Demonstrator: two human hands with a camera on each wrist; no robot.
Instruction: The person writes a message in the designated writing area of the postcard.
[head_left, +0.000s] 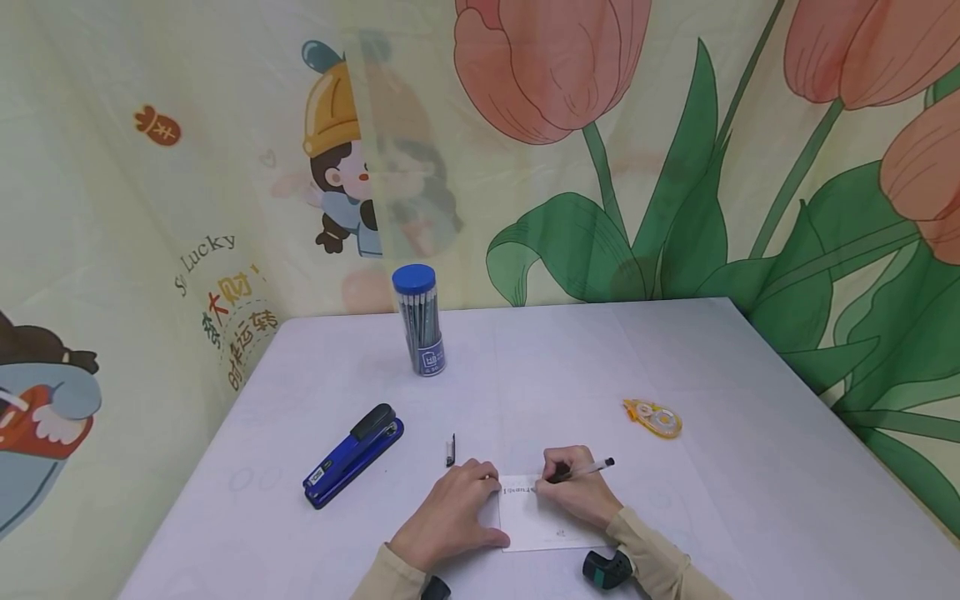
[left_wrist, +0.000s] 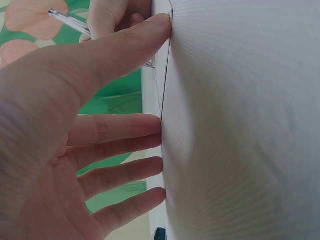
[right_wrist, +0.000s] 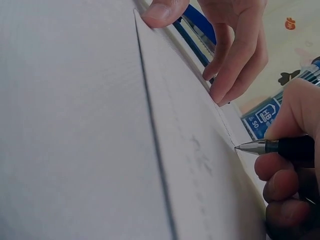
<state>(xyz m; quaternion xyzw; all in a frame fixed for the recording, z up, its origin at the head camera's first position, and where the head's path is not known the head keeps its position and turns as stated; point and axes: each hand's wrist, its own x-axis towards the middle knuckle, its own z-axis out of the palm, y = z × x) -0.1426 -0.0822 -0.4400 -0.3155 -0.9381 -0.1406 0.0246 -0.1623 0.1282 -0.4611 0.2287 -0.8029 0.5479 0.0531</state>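
Observation:
A small white sheet of paper (head_left: 534, 527), with a line of handwriting near its far edge and a small mark lower down, lies on the table. My right hand (head_left: 583, 496) grips a pen (head_left: 602, 465) with a clear barrel and black grip. In the right wrist view the metal tip of the pen (right_wrist: 254, 146) meets the paper. The left hand (head_left: 454, 517) rests at the paper's left edge, its thumb at the near corner. Its fingers (left_wrist: 122, 172) are extended and spread in the left wrist view. Beyond the left hand lies a pen cap (head_left: 451, 452).
A blue stapler (head_left: 352, 457) with a black top lies to the left. A clear tub of pencils (head_left: 422, 325) with a blue lid stands at the back. To the right is a yellow correction tape dispenser (head_left: 654, 418). Patterned curtains (head_left: 555, 250) hang behind the white table (head_left: 555, 367).

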